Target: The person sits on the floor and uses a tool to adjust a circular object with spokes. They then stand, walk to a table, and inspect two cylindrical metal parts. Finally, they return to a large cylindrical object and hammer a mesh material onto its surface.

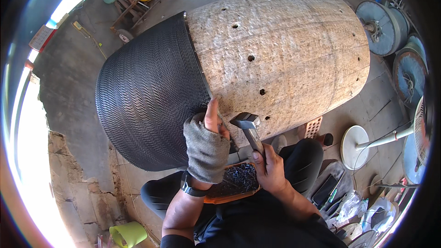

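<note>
A large barrel-shaped wooden drum (294, 41) lies on its side before me, its pale surface dotted with dark holes. Rows of black, toothed-looking strip (147, 87) cover its left part. At the covering's edge is my left hand (207, 142), in a grey glove with bare fingertips. Its index finger stretches to that edge while the other visible fingers curl in; whatever they hold is hidden. My right hand (271, 170) is closed around the handle of a hammer (248, 124), its metal head raised near the drum. Between my legs sits an orange tray (232, 197) of small dark nail-like pieces.
Large metal spools (379, 27) stand at the right, with a white round-based stand (356, 144) nearer. A perforated brick (313, 127) lies beside the drum. A wheeled cart (142, 0) is at the far left, and a yellow-green bucket (128, 235) at the lower left.
</note>
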The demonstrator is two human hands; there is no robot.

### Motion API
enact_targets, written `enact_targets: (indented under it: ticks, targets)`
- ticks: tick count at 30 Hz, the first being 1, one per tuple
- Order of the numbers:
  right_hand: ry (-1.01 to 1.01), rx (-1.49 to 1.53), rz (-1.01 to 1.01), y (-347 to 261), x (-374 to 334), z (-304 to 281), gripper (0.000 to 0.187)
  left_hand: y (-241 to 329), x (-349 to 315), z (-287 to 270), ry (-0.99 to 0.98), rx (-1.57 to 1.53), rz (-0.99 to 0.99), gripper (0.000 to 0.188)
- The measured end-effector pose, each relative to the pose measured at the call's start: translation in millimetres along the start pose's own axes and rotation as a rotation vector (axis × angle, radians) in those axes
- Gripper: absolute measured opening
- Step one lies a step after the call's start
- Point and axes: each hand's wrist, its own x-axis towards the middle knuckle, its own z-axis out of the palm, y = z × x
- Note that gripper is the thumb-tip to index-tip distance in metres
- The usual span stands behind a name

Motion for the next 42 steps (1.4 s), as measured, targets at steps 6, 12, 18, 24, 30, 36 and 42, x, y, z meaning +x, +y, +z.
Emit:
enact_targets:
  ticks: [6, 12, 18, 24, 30, 36, 42]
  targets:
    - [0.014, -0.117, -0.089, -15.9, 6.5, -4.5, 0.022, 7.4, 4.4, 12.4, 0.083, 0.065, -0.009, 0.09]
    - [0.044, -0.181, -0.147, -13.7, 8.5, -4.7, 0.021, 1.1, -4.8, 18.4, 0.015, -0.044, -0.103, 0.089]
    - [-0.023, -0.198, -0.118, -15.9, 11.7, -13.1, 0.022, 12.5, -16.2, 7.9, 0.135, 0.189, -0.043, 0.087]
    - [-0.074, -0.232, -0.027, -5.9, 14.4, -1.0, 0.02, -16.2, -44.4, 35.5, 0.359, 0.299, 0.042, 0.073]
    - [0.19, 0.283, -0.114, -5.9, 0.6, 2.8, 0.03, -28.9, -48.0, 52.2, 0.391, 0.274, 0.096, 0.066]
    - [0.007, 0.281, 0.108, 1.5, -5.6, 2.2, 0.024, -34.1, -50.1, 50.0, 0.378, 0.223, 0.124, 0.064]
    - [0.059, 0.099, -0.028, 18.3, 4.6, 15.9, 0.022, -35.0, -50.8, 48.6, 0.404, 0.231, 0.131, 0.062]
